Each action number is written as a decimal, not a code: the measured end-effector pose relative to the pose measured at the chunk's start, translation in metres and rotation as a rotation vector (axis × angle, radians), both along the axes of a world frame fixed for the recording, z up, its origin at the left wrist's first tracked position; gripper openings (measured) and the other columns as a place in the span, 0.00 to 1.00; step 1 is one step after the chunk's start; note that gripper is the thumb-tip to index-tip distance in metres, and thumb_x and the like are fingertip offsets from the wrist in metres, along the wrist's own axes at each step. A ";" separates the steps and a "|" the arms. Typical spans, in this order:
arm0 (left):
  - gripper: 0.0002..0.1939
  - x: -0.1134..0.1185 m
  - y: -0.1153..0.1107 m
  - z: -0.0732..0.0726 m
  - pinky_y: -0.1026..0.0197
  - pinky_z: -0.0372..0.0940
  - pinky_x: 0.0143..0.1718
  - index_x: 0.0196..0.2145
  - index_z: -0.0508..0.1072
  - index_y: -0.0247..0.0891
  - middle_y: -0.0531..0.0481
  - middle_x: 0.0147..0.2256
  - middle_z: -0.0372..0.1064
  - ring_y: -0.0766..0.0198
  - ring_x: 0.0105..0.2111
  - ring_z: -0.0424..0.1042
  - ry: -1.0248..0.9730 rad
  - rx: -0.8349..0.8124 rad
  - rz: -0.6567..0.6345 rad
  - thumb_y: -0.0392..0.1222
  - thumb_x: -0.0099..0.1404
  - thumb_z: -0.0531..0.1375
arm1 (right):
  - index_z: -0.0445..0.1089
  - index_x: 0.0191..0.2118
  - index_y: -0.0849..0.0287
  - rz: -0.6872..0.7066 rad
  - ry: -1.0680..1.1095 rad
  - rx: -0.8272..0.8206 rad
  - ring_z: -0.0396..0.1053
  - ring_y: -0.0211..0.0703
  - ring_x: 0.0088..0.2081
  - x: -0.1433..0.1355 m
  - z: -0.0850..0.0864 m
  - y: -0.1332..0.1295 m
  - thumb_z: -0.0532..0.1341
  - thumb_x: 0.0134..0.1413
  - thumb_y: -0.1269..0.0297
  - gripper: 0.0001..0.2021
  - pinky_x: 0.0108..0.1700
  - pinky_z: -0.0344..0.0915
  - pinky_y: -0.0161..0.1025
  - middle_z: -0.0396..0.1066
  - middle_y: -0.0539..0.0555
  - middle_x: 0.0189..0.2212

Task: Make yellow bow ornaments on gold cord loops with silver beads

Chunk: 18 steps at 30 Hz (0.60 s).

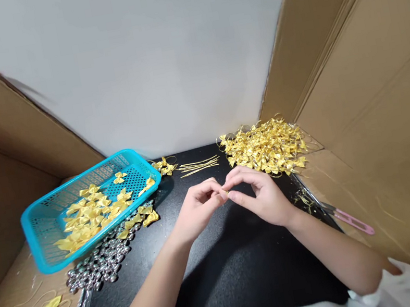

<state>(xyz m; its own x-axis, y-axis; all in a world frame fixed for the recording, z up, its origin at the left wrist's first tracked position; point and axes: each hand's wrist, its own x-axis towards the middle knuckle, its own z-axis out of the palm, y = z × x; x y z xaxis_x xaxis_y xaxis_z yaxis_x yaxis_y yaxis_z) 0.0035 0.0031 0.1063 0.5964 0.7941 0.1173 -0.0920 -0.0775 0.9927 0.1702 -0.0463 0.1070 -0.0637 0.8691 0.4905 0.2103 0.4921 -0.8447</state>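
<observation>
Poss. yellow bit (pixel 227 192) btwn fingertips (pixel 220 199), mostly hidden

Your left hand (pixel 204 206) and right hand (pixel 254 195) meet at the fingertips around a small yellow piece (pixel 227 191), mostly hidden, so its shape is unclear. Beyond them, straight gold cords (pixel 199 165) lie loosely side by side on the black table (pixel 227 276). To your right, finished-looking yellow bows with thin loops form a tangled heap (pixel 267 147). To your left, loose yellow bows (pixel 88 213) lie overlapping in the blue basket (pixel 35 252), and shiny, round silver beads (pixel 103 261) spread beside it, some yellow bows resting on them
</observation>
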 end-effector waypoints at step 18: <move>0.11 -0.003 0.004 -0.005 0.63 0.51 0.32 0.24 0.69 0.35 0.55 0.25 0.57 0.66 0.29 0.55 0.051 -0.063 -0.132 0.42 0.60 0.62 | 0.74 0.36 0.57 0.189 0.044 -0.109 0.69 0.39 0.40 0.008 0.000 0.005 0.66 0.54 0.69 0.03 0.47 0.65 0.40 0.70 0.51 0.35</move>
